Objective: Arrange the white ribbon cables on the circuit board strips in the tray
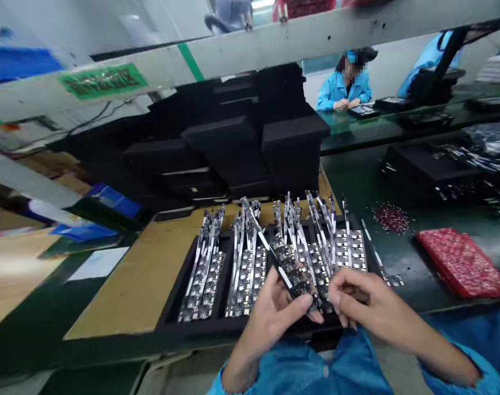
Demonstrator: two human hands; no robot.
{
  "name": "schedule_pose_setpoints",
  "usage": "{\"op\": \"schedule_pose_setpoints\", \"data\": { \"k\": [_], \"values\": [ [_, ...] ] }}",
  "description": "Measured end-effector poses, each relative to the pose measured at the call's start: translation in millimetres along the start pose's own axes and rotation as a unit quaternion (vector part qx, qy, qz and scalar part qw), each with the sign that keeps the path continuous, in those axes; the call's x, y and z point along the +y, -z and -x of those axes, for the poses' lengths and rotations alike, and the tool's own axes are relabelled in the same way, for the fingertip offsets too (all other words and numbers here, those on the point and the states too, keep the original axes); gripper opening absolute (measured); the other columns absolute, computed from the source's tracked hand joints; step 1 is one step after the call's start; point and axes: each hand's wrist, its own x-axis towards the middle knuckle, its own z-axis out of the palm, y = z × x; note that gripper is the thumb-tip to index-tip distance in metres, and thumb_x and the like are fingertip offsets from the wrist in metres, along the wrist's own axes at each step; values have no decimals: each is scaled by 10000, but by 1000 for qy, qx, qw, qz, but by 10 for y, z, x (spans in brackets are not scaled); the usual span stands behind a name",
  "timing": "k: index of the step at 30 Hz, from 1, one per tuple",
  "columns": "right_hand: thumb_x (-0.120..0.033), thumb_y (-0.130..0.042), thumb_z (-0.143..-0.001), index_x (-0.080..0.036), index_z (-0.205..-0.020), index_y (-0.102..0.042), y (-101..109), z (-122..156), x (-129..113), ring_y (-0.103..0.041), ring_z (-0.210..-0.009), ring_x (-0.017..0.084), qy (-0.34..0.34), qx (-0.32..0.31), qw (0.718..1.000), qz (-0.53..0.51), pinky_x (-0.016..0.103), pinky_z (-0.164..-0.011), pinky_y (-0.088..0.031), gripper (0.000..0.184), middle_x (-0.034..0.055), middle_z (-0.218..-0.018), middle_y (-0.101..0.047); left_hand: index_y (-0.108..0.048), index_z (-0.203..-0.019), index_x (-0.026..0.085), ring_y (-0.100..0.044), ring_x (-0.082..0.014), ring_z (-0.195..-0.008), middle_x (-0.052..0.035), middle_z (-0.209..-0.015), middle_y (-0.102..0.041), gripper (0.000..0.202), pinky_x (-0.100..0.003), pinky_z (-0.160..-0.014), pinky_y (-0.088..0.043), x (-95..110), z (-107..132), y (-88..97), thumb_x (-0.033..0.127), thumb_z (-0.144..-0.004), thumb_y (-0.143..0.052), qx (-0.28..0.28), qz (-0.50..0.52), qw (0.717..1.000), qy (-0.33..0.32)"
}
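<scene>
The person's bare left hand (277,312) has its grip pinching a black rectangular circuit board (289,258), thumb over its lower end; a long, flat white-and-black strip (256,225) runs along it and juts toward the far edge of the counter. This board is tilted above a black, compartmented tray (217,326) near the near edge of the dark green counter (344,164). The bare right hand (363,296) is just beside the board's lower end, its thumb and fingers curled close together; whether that grip pinches anything I cannot tell. Rows of small black circuit boards with silvery strips (250,280) fill the tray. A flat, red, bubbly plastic packet (466,263) lies toward the counter's near edge, right of the tray, with a heap of tiny red pieces (392,218) farther back.
</scene>
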Motion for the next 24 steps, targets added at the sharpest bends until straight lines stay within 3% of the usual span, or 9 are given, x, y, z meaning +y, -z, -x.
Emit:
{"op": "schedule_pose_setpoints", "data": {
  "k": [7, 12, 24],
  "values": [
    [-479, -874, -919, -335, -834, -758, -75, -25, 78, -655, -659, 239, 15, 26, 999, 12, 327, -582, -494, 203, 2, -733, -720, -506, -1169, 295, -725, -301, -576, -102, -942, -678, 438, -372, -558, -565, 22, 10, -10, 187, -822, -752, 6, -28, 999, 21],
    [-455, -870, -913, -364, -836, -776, -94, -45, 98, -685, -676, 258, -4, 26, 1000, 10, 348, -604, -529, 152, 10, -746, -739, -508, -1183, 305, -724, -286, -565, -84, -919, -672, 455, -358, -554, -564, 25, 21, -10, 185, -818, -752, 12, -31, 999, 21],
    [-446, -655, -1105, -273, -943, -758, -92, -24, 134, -691, -749, 202, 11, 33, 995, 91, 287, -678, -522, 259, -1, -838, -746, -518, -1190, 286, -732, -299, -571, -113, -924, -683, 438, -369, -570, -561, 76, 5, -35, 150, -832, -731, -2, -18, 999, 26]
  ]
}}
